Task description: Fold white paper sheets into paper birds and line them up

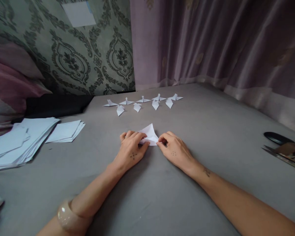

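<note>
A partly folded sheet of white paper (149,132) lies on the grey cloth surface between my hands, one corner pointing away from me. My left hand (132,144) grips its left side, thumb at the near edge and fingers over the top. At the paper's right corner, my right hand (173,147) pinches with thumb and index finger. The part of the paper under my left fingers is hidden. Beyond it stand several folded white paper birds (143,99) in a row, with several smaller folded paper pieces (155,105) just in front of them.
To the left lie a stack of large white sheets (36,131) and a smaller pile of cut paper (65,131). Scissors (282,157) and a black object (276,137) rest at the far right. Black cloth (56,104) is at the back left, below patterned wallpaper and a curtain (186,42).
</note>
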Action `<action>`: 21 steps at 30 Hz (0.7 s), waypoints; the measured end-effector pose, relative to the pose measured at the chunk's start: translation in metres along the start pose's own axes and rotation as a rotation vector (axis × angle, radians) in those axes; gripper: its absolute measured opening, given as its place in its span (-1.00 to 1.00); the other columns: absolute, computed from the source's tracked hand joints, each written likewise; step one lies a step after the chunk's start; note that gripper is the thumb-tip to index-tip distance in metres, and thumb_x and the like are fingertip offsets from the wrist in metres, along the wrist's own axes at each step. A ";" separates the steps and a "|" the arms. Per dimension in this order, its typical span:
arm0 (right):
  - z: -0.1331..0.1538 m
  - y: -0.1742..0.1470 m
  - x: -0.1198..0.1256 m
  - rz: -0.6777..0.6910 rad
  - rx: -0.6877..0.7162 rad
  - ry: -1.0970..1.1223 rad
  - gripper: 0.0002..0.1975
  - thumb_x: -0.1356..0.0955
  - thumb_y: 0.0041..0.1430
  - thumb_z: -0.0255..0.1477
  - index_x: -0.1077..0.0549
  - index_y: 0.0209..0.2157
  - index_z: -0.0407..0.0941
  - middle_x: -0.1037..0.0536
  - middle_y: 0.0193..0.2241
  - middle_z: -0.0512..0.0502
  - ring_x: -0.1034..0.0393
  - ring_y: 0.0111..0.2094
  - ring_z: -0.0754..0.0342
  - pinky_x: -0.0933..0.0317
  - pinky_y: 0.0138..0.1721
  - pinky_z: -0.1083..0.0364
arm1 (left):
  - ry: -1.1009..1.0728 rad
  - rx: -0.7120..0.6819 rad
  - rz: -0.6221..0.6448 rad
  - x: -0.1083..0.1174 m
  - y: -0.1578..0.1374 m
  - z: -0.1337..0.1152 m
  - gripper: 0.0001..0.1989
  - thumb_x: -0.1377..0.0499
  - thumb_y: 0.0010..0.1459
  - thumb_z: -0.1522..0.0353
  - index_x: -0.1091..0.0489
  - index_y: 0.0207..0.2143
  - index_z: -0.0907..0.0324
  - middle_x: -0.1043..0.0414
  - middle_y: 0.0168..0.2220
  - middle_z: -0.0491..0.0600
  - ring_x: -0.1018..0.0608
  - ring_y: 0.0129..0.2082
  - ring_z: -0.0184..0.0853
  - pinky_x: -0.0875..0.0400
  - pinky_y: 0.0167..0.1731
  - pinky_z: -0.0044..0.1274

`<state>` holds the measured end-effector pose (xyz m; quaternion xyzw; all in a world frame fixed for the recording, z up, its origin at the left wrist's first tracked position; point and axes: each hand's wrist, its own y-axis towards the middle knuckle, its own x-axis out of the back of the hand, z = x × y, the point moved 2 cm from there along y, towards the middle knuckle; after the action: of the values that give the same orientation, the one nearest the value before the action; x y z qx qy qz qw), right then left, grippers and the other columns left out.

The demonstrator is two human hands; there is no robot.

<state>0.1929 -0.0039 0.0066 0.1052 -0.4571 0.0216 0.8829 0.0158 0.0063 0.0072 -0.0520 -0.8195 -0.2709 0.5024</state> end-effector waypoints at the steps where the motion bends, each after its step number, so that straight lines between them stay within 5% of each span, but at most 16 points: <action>1: 0.001 -0.001 0.000 0.008 0.032 0.000 -0.90 -0.29 0.17 -0.46 -0.46 -0.35 -0.08 -0.47 -0.31 -0.03 -0.36 -0.40 0.15 -0.16 -0.36 0.15 | -0.001 0.010 -0.006 0.001 0.000 0.000 -0.80 -0.14 0.09 0.34 -0.38 -0.19 0.12 -0.48 -0.26 -0.01 -0.40 -0.19 -0.19 -0.13 -0.08 -0.24; 7: 0.007 -0.010 0.001 0.082 0.197 -0.120 -0.72 -0.19 0.26 -0.54 -0.48 -0.17 -0.02 -0.46 -0.25 -0.03 -0.37 -0.34 0.15 -0.11 -0.41 0.16 | 0.083 0.194 -0.197 0.009 -0.004 0.008 -0.48 -0.16 -0.05 0.44 -0.20 0.02 0.21 -0.22 0.01 0.19 -0.31 0.01 -0.04 -0.24 -0.07 -0.20; 12: 0.009 -0.012 0.001 0.110 0.237 -0.205 -0.66 -0.19 0.23 -0.59 -0.49 -0.13 0.02 -0.42 -0.25 -0.02 -0.32 -0.39 0.17 -0.04 -0.47 0.16 | -0.128 0.375 -0.172 0.007 -0.004 0.016 -0.68 -0.16 0.03 0.38 -0.20 -0.14 0.18 -0.34 -0.25 0.00 -0.46 -0.33 -0.29 -0.38 -0.30 -0.40; 17: 0.008 -0.013 0.002 0.142 0.280 -0.205 -0.61 -0.19 0.22 -0.60 -0.47 -0.10 0.09 -0.39 -0.25 -0.01 -0.31 -0.38 0.17 -0.01 -0.49 0.17 | -0.236 0.306 -0.028 0.006 -0.001 0.008 -0.98 -0.05 0.14 0.40 -0.26 -0.35 0.13 -0.38 -0.43 -0.13 -0.44 -0.46 -0.38 -0.38 -0.40 -0.49; 21: 0.007 -0.013 0.004 0.167 0.286 -0.188 -0.60 -0.18 0.22 -0.59 -0.46 -0.08 0.10 -0.39 -0.22 0.00 -0.32 -0.36 0.17 -0.05 -0.45 0.16 | -0.343 0.214 -0.140 0.004 -0.002 0.005 -0.86 -0.03 0.11 0.49 -0.27 -0.27 0.14 -0.37 -0.26 -0.04 -0.50 -0.29 -0.37 -0.45 -0.27 -0.45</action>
<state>0.1913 -0.0185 0.0111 0.1929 -0.5370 0.1494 0.8075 0.0088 0.0062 0.0078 0.0134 -0.9187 -0.2037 0.3382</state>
